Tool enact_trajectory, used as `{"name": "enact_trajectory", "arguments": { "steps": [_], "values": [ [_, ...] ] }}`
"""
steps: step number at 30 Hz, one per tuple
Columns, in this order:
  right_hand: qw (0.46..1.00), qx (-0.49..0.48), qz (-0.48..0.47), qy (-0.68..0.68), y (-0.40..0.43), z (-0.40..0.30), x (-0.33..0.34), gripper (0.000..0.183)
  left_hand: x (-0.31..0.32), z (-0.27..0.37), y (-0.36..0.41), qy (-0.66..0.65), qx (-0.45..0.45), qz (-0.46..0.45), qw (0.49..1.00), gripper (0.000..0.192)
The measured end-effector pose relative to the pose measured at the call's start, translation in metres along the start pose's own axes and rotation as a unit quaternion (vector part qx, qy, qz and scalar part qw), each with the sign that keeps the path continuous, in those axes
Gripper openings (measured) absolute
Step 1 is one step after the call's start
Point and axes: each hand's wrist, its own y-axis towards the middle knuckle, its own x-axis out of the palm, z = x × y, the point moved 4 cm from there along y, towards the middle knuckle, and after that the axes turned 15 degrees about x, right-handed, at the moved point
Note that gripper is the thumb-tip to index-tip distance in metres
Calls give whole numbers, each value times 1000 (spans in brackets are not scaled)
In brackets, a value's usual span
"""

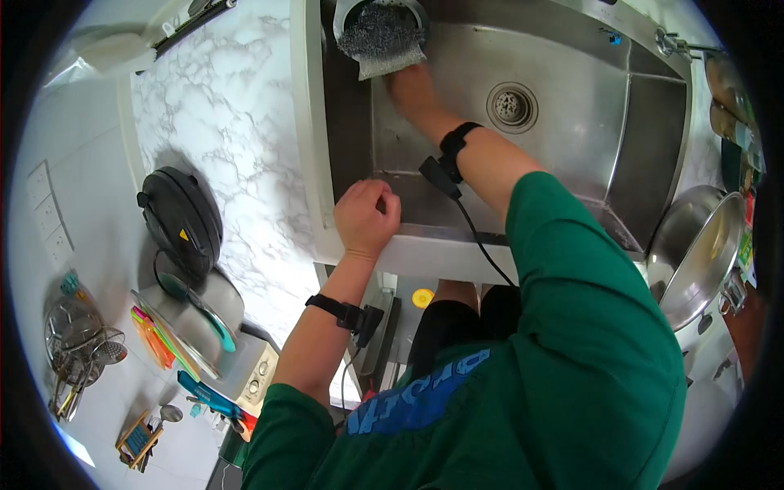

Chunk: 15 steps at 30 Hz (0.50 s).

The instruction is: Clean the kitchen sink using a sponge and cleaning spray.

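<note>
My right hand [411, 86] reaches into the far left of a stainless steel sink [453, 55]. It meets the lower edge of a silvery mesh cloth [389, 43], which hides the fingers, so their grip does not show. The cloth lies across the mouth of a round, grey-rimmed vessel [343, 15], cut off by the top of the view. At the sink's near left corner, my left hand [366, 213] is loosely curled, thumb against the fingers. Nothing shows in it. Each wrist wears a black strap with a cabled module.
A drain [512, 107] lies mid-sink. Left of the sink runs a marble-patterned counter [245, 110] bearing a black lidded appliance [184, 223] and a rack of cutting boards [156, 337]. To the right stands a large metal bowl [698, 251]. A faucet [674, 44] is at the far right.
</note>
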Motion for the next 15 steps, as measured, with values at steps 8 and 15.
{"name": "enact_trajectory", "arguments": {
  "steps": [8, 15],
  "values": [
    [931, -322, -113, 127, -114, 2, -13, 41, -5, -6, -8, 21, -1, 4, 1000, 5],
    [943, -325, -74, 4, -13, 55, -73, 39, -3, -3, -6, 25, -14, 0, 1000, 6]
  ]
}}
